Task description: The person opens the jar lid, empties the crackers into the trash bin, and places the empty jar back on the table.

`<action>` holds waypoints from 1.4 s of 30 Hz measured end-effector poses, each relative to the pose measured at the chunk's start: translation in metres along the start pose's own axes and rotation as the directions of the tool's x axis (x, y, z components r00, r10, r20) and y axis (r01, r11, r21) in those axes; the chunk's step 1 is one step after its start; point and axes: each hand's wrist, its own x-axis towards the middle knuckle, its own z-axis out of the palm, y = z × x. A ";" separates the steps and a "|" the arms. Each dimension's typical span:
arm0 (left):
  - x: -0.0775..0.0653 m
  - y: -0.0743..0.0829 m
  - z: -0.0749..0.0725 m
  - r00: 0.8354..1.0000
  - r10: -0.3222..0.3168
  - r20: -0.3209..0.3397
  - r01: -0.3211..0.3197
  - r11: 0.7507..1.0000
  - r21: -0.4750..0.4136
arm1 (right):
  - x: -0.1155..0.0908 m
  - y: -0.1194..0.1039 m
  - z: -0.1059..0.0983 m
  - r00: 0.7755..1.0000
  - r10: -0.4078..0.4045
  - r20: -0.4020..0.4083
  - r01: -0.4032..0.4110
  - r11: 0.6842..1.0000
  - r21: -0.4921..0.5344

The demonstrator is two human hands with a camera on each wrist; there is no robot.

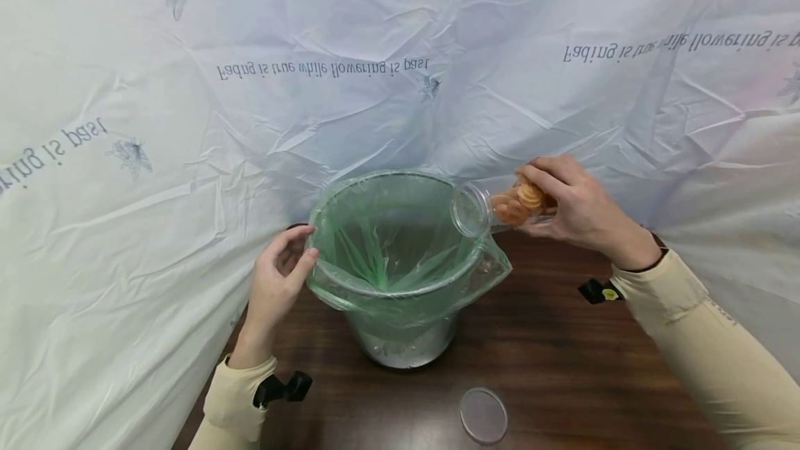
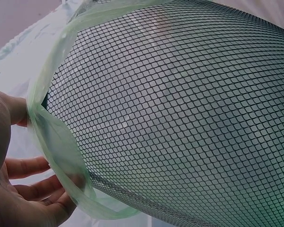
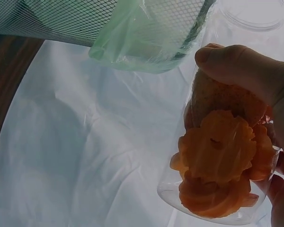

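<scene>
The clear lid (image 1: 483, 416) lies on the worktop (image 1: 562, 367); the green liner (image 1: 381, 271) drapes the bin (image 1: 405, 351). The left hand (image 1: 278, 280) grips the liner's edge; the right hand (image 1: 581, 212) grasps the uncapped jar (image 1: 473, 210), tilted at the bin's rim. Orange pieces (image 1: 514, 204) lie inside: uncapping is done, emptying apparently not.

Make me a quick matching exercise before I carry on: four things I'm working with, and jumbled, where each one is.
Things
1. Clear jar
2. Round lid
3. Green bag
4. Left hand

Places
A. Lining the mesh bin
B. At the bag-covered rim
C. In the right hand, with orange pieces inside
D. On the dark table

Pairs: 1-C, 2-D, 3-A, 4-B
</scene>
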 end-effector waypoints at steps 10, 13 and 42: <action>-0.001 0.002 0.001 1.000 -0.005 0.001 0.005 1.000 0.004 | 0.002 -0.001 -0.003 1.000 -0.009 0.019 0.009 1.000 -0.010; -0.001 0.003 0.001 1.000 -0.006 0.001 0.006 1.000 0.005 | 0.002 0.000 -0.003 1.000 -0.025 0.005 0.025 1.000 -0.002; -0.002 0.003 0.000 1.000 -0.011 0.011 0.011 1.000 0.022 | 0.020 -0.006 -0.006 0.992 -0.113 0.047 0.118 0.986 -0.121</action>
